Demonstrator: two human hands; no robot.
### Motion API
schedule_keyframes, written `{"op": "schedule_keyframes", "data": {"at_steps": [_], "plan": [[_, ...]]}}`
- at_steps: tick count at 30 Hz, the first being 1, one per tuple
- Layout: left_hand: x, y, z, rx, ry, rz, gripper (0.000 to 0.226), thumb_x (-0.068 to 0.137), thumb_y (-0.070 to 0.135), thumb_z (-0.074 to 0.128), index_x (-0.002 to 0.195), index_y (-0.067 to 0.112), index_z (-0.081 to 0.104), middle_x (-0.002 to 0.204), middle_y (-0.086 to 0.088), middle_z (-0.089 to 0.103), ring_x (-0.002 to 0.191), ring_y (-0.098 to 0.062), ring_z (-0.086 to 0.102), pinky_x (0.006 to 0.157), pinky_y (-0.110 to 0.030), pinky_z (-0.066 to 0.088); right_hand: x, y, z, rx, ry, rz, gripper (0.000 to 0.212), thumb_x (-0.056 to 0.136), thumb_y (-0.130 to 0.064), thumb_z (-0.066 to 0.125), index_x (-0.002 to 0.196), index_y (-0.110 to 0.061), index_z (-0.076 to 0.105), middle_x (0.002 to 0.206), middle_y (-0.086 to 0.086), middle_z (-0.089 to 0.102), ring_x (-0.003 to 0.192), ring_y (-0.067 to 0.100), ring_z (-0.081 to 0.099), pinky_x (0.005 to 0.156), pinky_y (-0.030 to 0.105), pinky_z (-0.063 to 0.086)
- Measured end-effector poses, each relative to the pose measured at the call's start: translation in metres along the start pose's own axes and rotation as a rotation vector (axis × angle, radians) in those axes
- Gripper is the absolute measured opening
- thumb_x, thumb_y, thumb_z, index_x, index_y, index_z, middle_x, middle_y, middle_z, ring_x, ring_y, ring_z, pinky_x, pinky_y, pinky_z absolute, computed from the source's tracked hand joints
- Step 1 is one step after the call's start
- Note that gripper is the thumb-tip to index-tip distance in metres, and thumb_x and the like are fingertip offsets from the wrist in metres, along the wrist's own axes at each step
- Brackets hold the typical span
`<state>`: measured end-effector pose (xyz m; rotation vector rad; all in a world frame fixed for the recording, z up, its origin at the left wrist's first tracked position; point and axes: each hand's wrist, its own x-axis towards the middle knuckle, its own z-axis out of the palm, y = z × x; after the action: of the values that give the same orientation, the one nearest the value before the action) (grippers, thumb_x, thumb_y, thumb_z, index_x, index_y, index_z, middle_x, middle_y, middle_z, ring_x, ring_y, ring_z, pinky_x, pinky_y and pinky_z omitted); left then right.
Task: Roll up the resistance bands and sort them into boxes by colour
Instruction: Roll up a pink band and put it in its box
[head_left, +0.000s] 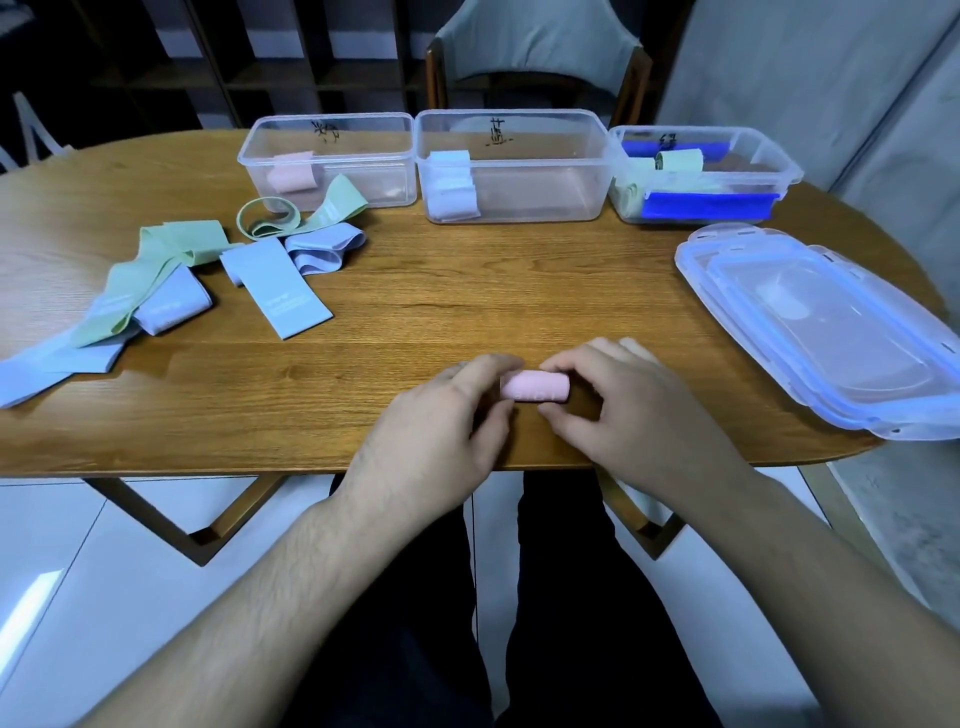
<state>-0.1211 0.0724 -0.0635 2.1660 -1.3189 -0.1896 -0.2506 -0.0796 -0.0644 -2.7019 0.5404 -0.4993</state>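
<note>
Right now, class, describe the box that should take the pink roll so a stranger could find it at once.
Three clear boxes stand in a row along the far edge of the wooden table. Take the leftmost box, nearest the loose bands. It alone holds a pink roll; its neighbours hold blue and green ones.

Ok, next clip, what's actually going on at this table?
A person is sorting resistance bands by colour. Both hands, left hand and right hand, hold a rolled pink band near the table's front edge. Three open clear boxes stand at the back: the left box holds a pink roll, the middle box pale blue rolls, the right box green ones. Unrolled green and blue bands lie on the left; stacked lids on the right.
</note>
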Motion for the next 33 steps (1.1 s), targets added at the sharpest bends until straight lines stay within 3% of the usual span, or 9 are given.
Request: {"op": "schedule_keyframes", "data": {"at_steps": [4,7,10,12,15,17,23,29,33], "plan": [[0.005,-0.003,-0.001,-0.161,-0.011,-0.066,0.037,0.096,0.028,0.057,0.132,0.036,0.051,0.105,0.015,0.065,0.092,-0.008,0.061,0.084,-0.026,0.046,0.007,-0.004,-0.001,0.023,0.012,0.031,0.015,0.083,-0.029,0.071,0.097,-0.027,0.064,0.082,-0.018,0.053,0.079,0.004,0.041,0.073,0.008,0.033],[0.01,-0.002,-0.003,-0.372,-0.024,-0.164,0.033,0.097,0.023,0.059,0.127,0.034,0.052,0.093,0.014,0.065,0.076,-0.012,0.063,0.081,-0.034,0.053,0.012,-0.011,-0.005,0.083,0.027,0.104,0.017,0.08,-0.031,0.071,0.09,-0.028,0.058,0.075,-0.016,0.052,0.076,0.003,0.048,0.062,0.015,0.034],[0.011,0.009,-0.007,-0.756,-0.028,-0.297,0.035,0.098,0.015,0.058,0.131,0.022,0.05,0.091,0.005,0.066,0.085,-0.022,0.068,0.084,-0.035,0.057,0.018,-0.022,-0.007,0.187,0.048,0.161,0.026,0.078,-0.036,0.071,0.085,-0.026,0.048,0.068,-0.01,0.052,0.066,0.005,0.051,0.054,0.022,0.03],[0.011,0.018,-0.01,-0.988,-0.033,-0.375,0.036,0.099,0.014,0.057,0.133,0.02,0.048,0.095,-0.002,0.068,0.091,-0.017,0.07,0.086,-0.03,0.057,0.021,-0.032,-0.006,0.231,0.063,0.173,0.032,0.076,-0.04,0.072,0.084,-0.026,0.044,0.066,-0.009,0.052,0.064,0.006,0.051,0.055,0.026,0.032],[0.011,0.023,-0.015,-1.165,0.034,-0.439,0.036,0.098,0.015,0.059,0.133,0.018,0.048,0.094,-0.006,0.07,0.084,-0.007,0.069,0.086,-0.031,0.059,0.024,-0.045,-0.001,0.29,0.056,0.17,0.035,0.074,-0.044,0.071,0.081,-0.029,0.04,0.07,-0.01,0.056,0.068,0.008,0.054,0.061,0.031,0.04],[0.011,0.022,-0.018,-1.182,0.082,-0.464,0.038,0.097,0.013,0.059,0.134,0.017,0.048,0.097,-0.011,0.071,0.088,-0.011,0.069,0.091,-0.036,0.057,0.025,-0.051,0.002,0.326,0.045,0.154,0.036,0.074,-0.042,0.072,0.083,-0.029,0.04,0.074,-0.01,0.057,0.067,0.007,0.052,0.061,0.031,0.04],[0.002,0.015,-0.035,-1.116,0.119,-0.474,0.037,0.096,0.006,0.061,0.129,0.02,0.057,0.096,-0.008,0.065,0.082,-0.012,0.063,0.079,-0.031,0.057,0.03,-0.062,0.007,0.339,0.051,0.024,0.04,0.07,-0.036,0.078,0.097,-0.034,0.048,0.094,-0.017,0.051,0.078,-0.004,0.046,0.07,0.024,0.036],[-0.005,0.005,-0.062,-1.02,0.163,-0.456,0.044,0.092,0.001,0.058,0.131,0.021,0.058,0.084,-0.003,0.06,0.064,-0.005,0.061,0.075,-0.03,0.058,0.044,-0.081,0.006,0.416,0.015,-0.103,0.081,0.07,-0.034,0.081,0.139,-0.037,0.039,0.13,-0.015,0.048,0.104,0.002,0.05,0.09,0.024,0.046],[-0.002,-0.003,-0.085,-0.975,0.188,-0.426,0.05,0.09,-0.002,0.061,0.135,0.02,0.056,0.082,-0.005,0.061,0.074,-0.014,0.062,0.071,-0.028,0.057,0.063,-0.097,0.003,0.359,0.006,-0.173,0.062,0.073,-0.032,0.078,0.129,-0.03,0.052,0.119,-0.016,0.053,0.109,0.006,0.052,0.092,0.027,0.044]]}}
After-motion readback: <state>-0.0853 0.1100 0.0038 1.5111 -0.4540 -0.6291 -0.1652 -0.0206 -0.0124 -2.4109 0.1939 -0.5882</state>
